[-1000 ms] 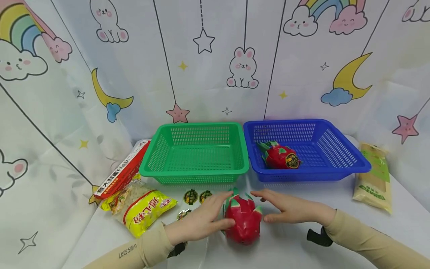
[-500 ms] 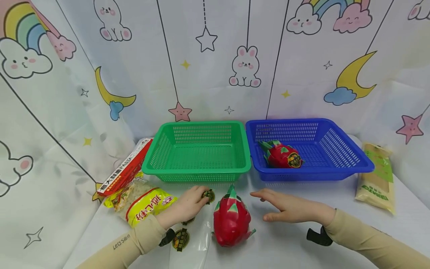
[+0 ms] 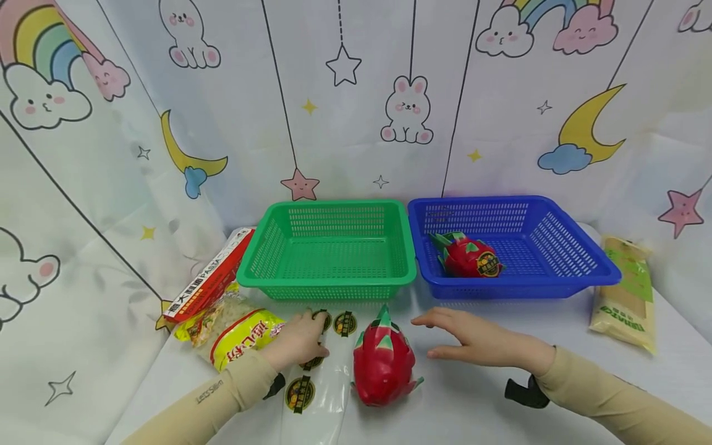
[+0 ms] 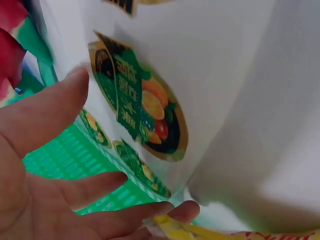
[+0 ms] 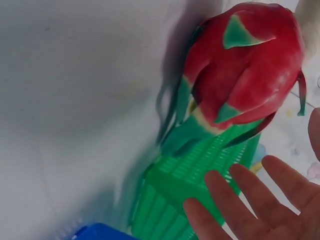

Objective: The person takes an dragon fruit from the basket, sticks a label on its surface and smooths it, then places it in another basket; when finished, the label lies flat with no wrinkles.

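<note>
Now the left grip [image 3: 297,340] is spreading over the sticker sheet [image 3: 329,405], pinching nothing visible, having left the dragon fruit [image 3: 384,368] | right grip [image 3: 478,339] is staying spread, holding nothing | fruit is resting on the bench [image 3: 445,414], between sheet and right grip | work is apparently turning toward stickers [image 3: 300,395]

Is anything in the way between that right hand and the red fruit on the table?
Nothing visible is. The right hand is beside the red fruit, apart from it, with only a gap between them in the head view. The strip with round labels lies on the fruit's other side.
</note>
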Action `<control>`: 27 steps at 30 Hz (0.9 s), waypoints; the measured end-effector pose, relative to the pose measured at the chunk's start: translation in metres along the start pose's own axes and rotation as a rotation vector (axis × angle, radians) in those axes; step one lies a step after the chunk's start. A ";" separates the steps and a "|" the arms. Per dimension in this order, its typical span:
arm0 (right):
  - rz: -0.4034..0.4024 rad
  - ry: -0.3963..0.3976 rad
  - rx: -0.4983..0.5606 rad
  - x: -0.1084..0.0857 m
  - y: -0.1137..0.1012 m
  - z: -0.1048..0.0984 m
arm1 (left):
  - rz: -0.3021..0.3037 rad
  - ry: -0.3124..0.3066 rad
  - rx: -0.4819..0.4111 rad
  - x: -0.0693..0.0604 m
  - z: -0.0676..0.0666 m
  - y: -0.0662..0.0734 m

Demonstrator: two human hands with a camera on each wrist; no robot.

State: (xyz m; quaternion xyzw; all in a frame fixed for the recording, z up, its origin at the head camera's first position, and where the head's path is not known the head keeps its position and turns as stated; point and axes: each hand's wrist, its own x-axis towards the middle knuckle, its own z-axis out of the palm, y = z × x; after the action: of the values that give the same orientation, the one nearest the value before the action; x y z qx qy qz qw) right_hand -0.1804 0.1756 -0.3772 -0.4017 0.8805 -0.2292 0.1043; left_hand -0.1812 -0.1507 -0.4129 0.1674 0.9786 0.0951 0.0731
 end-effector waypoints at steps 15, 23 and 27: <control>-0.161 0.113 -0.061 0.004 -0.015 0.001 | 0.034 0.121 -0.211 0.014 0.009 -0.015; -0.217 0.157 -0.052 0.008 -0.019 -0.001 | -0.090 0.181 -0.562 0.007 0.000 -0.008; -0.247 0.160 -0.035 0.011 -0.023 -0.001 | -0.170 0.195 -0.732 -0.004 -0.007 0.002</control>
State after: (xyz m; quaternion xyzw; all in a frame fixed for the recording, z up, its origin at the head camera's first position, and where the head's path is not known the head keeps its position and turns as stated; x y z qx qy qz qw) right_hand -0.1722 0.1544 -0.3651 -0.4893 0.8337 -0.2560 -0.0024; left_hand -0.1778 -0.1515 -0.4051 0.0387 0.8925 0.4473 0.0425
